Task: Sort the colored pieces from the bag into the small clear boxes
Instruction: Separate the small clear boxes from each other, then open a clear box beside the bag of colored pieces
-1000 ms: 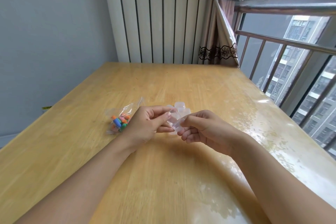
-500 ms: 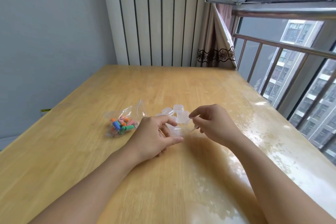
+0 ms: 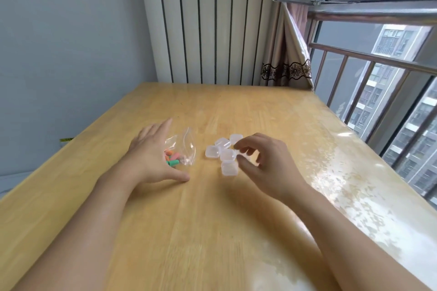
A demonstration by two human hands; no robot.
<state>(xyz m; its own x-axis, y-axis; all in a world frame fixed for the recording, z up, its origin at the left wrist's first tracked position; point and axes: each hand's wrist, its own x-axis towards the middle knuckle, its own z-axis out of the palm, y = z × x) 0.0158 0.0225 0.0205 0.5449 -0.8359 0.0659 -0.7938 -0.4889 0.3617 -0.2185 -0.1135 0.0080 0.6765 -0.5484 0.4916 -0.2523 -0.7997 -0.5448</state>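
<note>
A small clear zip bag (image 3: 183,146) lies on the wooden table (image 3: 212,231) with several colored pieces (image 3: 173,159) inside: orange, pink and green ones show. My left hand (image 3: 151,153) lies flat over the bag's left side with its fingers straight and its thumb on the table. Several small clear boxes (image 3: 224,155) sit in a cluster to the right of the bag. Over the right side of that cluster hovers my right hand (image 3: 264,160), its fingers loosely curled, thumb and forefinger apart. It hides part of one box.
The table runs back to a striped wall panel (image 3: 208,21) and a tied curtain (image 3: 288,54). A window railing (image 3: 378,59) lines the right side. The table's left edge (image 3: 71,144) drops off beside a grey wall.
My left hand left the boxes and moved left onto the bag with its fingers straightened. My right hand let its pinch loosen and now hovers over the boxes.
</note>
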